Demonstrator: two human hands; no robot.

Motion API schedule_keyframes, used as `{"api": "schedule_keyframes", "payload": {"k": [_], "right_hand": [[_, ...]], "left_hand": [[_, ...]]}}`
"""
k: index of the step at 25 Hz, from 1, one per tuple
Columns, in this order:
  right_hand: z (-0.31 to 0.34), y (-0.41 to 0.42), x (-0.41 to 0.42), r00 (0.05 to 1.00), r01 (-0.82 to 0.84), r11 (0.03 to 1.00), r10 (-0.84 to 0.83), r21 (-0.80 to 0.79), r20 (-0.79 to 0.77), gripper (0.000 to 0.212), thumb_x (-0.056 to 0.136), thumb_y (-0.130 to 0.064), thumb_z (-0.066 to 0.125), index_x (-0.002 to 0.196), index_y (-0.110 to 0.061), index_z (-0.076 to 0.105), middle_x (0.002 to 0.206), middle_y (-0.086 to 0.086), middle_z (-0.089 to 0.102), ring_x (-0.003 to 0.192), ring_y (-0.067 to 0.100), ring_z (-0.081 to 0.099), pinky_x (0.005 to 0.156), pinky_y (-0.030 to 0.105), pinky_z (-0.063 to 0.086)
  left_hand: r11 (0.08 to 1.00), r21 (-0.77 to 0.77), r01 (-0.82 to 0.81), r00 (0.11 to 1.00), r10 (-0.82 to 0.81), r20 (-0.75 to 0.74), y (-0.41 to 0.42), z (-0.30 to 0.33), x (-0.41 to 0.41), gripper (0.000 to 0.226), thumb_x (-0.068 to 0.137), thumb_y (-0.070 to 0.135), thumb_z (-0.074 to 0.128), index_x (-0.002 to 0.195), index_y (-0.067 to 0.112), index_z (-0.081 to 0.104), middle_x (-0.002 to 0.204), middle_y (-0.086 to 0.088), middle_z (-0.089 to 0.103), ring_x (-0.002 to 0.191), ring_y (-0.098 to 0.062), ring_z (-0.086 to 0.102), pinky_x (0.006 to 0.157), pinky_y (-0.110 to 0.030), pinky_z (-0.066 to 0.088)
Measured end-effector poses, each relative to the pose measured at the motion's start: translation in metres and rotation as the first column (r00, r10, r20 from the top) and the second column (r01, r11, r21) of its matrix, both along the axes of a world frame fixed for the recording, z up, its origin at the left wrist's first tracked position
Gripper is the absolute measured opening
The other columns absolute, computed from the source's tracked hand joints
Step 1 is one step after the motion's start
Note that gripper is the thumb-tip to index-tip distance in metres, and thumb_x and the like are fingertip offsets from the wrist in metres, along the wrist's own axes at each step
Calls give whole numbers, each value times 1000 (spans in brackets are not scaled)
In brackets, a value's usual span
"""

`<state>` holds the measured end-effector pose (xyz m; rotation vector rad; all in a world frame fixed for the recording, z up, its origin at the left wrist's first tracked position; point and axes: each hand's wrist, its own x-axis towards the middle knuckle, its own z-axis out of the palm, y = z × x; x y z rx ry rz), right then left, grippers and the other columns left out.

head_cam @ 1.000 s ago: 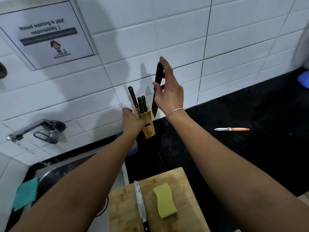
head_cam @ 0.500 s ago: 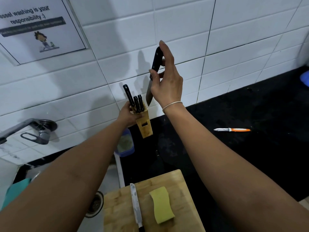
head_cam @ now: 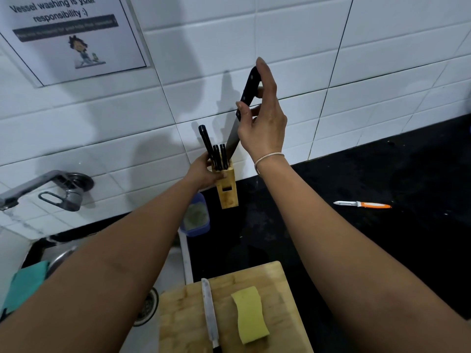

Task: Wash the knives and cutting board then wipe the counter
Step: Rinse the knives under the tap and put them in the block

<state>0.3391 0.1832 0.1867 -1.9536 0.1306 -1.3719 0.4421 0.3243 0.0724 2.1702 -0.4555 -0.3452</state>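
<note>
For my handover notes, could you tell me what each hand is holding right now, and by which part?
The right hand pinches the large knife by its black handle. The left hand grips the wooden knife block near its top.

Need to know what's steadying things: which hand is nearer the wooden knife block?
Left. The left hand grips the wooden knife block on its left side. The right hand is above it, holding the black-handled knife, blade tip at the block's top.

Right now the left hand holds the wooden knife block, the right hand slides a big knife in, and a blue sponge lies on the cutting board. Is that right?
Almost. The head view shows the sponge on the cutting board is yellow, not blue. The rest is right.
</note>
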Motion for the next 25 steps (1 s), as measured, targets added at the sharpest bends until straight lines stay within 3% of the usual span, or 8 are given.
{"api": "schedule_keyframes", "payload": {"k": [10, 13, 16, 19, 25], "right_hand": [[-3, -21, 6, 997, 72, 993, -70, 97, -24, 80, 83, -3, 66, 151, -23, 28, 151, -9, 43, 114, 12, 59, 72, 22, 55], [-4, -11, 6, 999, 49, 999, -49, 0, -8, 75, 87, -10, 65, 151, -25, 28, 150, -12, 42, 109, 8, 60, 67, 22, 55], [-7, 4, 6, 998, 55, 994, -54, -99, 10, 63, 94, -20, 60, 150, -23, 33, 137, -7, 51, 89, 17, 63, 57, 32, 55], [-10, 15, 5, 999, 31, 990, -35, -137, -27, 59, 96, -19, 58, 150, -23, 35, 128, 2, 57, 85, 25, 63, 54, 37, 55], [-4, 18, 6, 993, 75, 985, -88, -157, -79, 59, 96, -20, 56, 151, -27, 35, 119, 0, 62, 72, 18, 62, 51, 36, 52]], "left_hand": [[1000, -25, -4, 998, 3, -57, 2, -3, 3, 80, 74, 14, 88, 142, 21, 46, 119, 3, 57, 119, -28, 60, 95, -53, 54], [999, -43, -12, 998, 10, -55, 2, -4, 2, 80, 73, 13, 88, 142, 20, 46, 121, 0, 57, 119, -30, 60, 93, -54, 55], [999, -52, -16, 998, 12, -62, 1, -3, 1, 83, 74, 12, 88, 144, 18, 44, 132, -9, 59, 119, -33, 61, 92, -55, 55], [999, -43, -29, 998, 27, -59, 0, -2, -1, 84, 75, 12, 87, 145, 17, 42, 136, -12, 58, 120, -33, 60, 92, -55, 55], [999, -21, -28, 998, 27, -53, -1, 0, -2, 84, 75, 12, 87, 146, 18, 42, 136, -11, 58, 122, -31, 59, 94, -54, 54]]}}
